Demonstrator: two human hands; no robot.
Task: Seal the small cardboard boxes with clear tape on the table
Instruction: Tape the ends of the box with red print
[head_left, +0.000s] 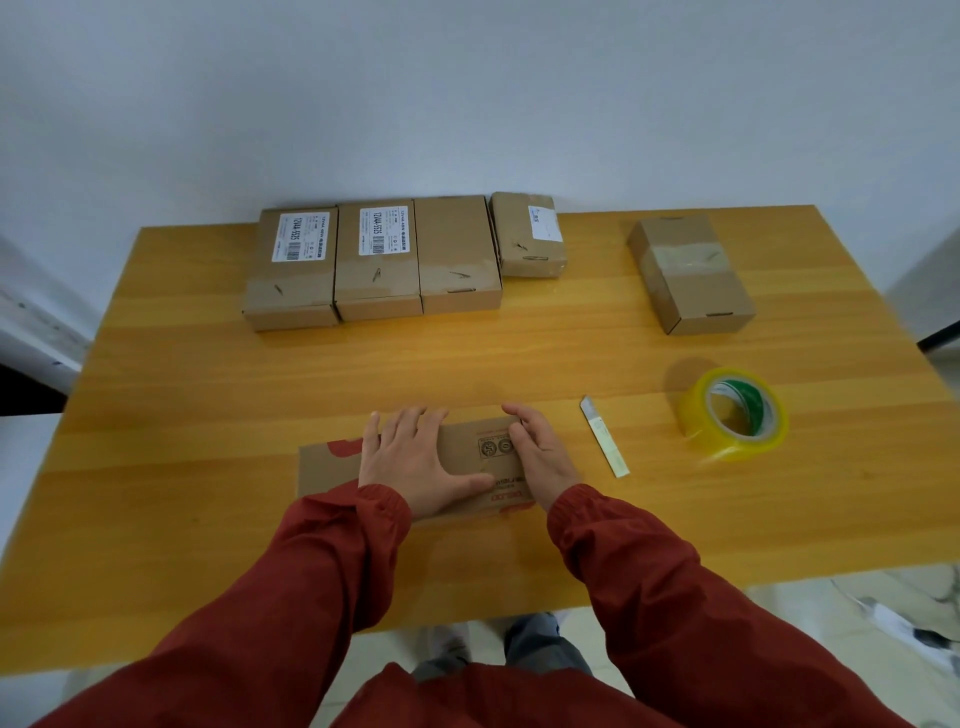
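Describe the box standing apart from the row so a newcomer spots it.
Find the far right corner of the wooden table. Beyond the yellow tape roll sits a lone box. Unlike the four boxes in the back row, it has a tape band across its top.

The left hand (415, 462) flat, palm down, fingers straight; the right hand (540, 457) edge-on, fingers extended.

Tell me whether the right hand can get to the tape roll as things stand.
Probably yes. The right hand rests on the near box, and the tape roll sits to its right; only the flat knife blade lies between them.
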